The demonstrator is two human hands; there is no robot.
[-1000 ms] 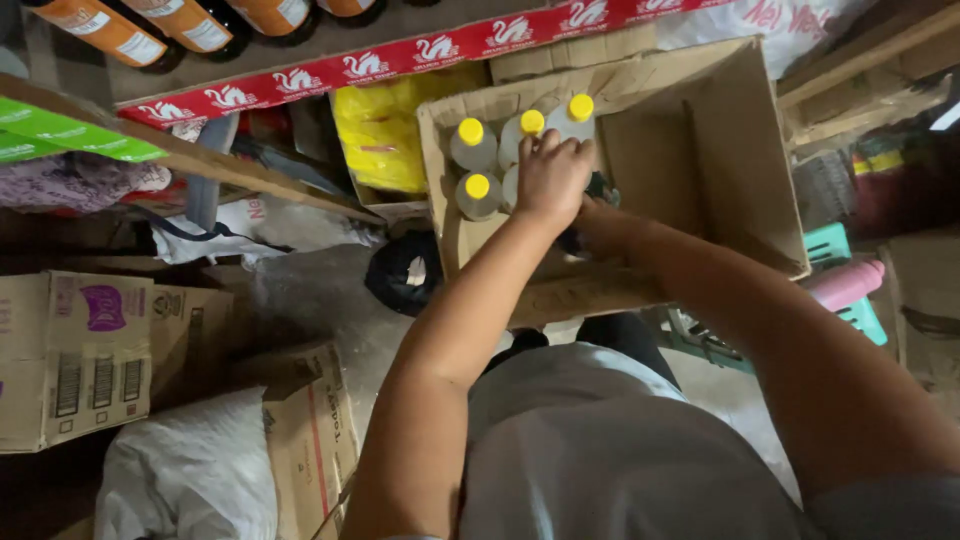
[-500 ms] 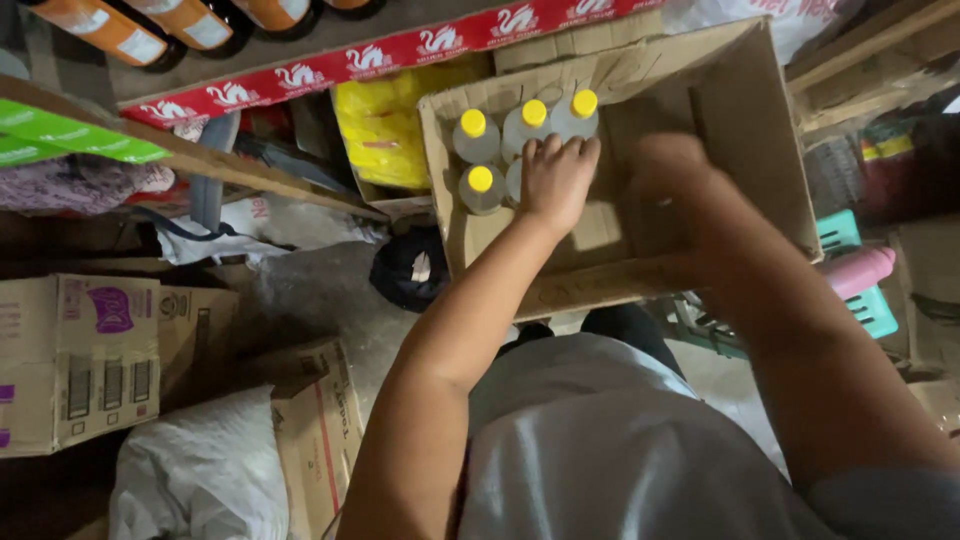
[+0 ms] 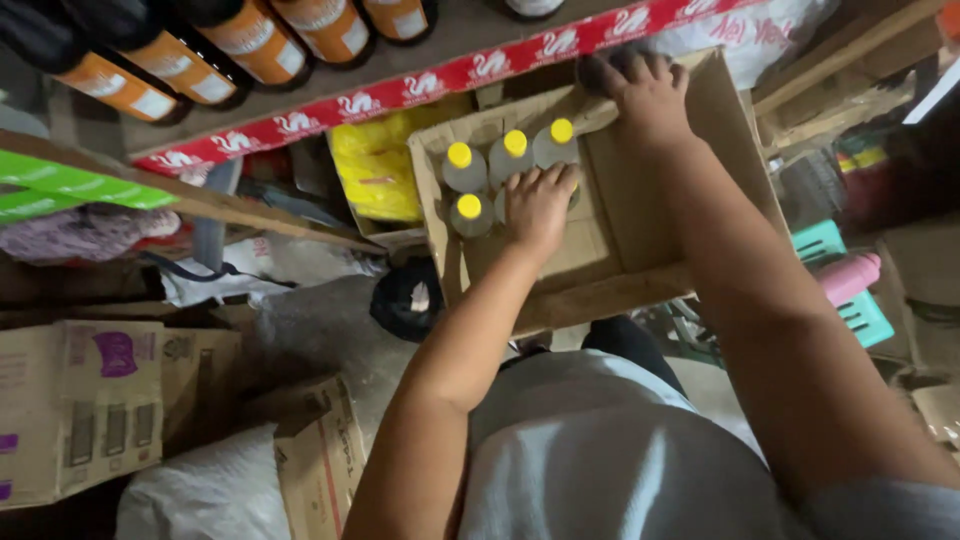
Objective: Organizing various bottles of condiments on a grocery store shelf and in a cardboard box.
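Bottles: four yellow-capped bottles (image 3: 488,172) stand upright in the far left corner of the open cardboard box (image 3: 640,240) — three in a row at the back, one in front on the left; a fifth seems to sit under the palm, though it is mostly hidden.
Left hand: the left hand (image 3: 538,205) lies palm-down over the bottle next to the front one, fingers curled around its top — closed on it as far as can be seen, the cap itself covered.
Right hand: the right hand (image 3: 648,92) grips the far rim of the box, fingers hooked over the edge, thumb inside.
Doing it well: my judgement is that a straight, vertical pull or push by the neck suits these best, with the other hand holding the box steady so the neighbours do not topple.
Materials: bottles look like clear or greyish plastic with smooth round screw caps; the box is plain brown corrugated card, flaps open, floor bare on the right.
Around: a red patterned shelf edge (image 3: 440,75) runs just behind the box, with dark bottles with orange labels (image 3: 250,45) lying above it; a yellow plastic bag (image 3: 375,175) sits to the left, a printed carton (image 3: 80,405) lower left, and a pink bottle (image 3: 848,275) on a teal crate (image 3: 845,305) to the right.
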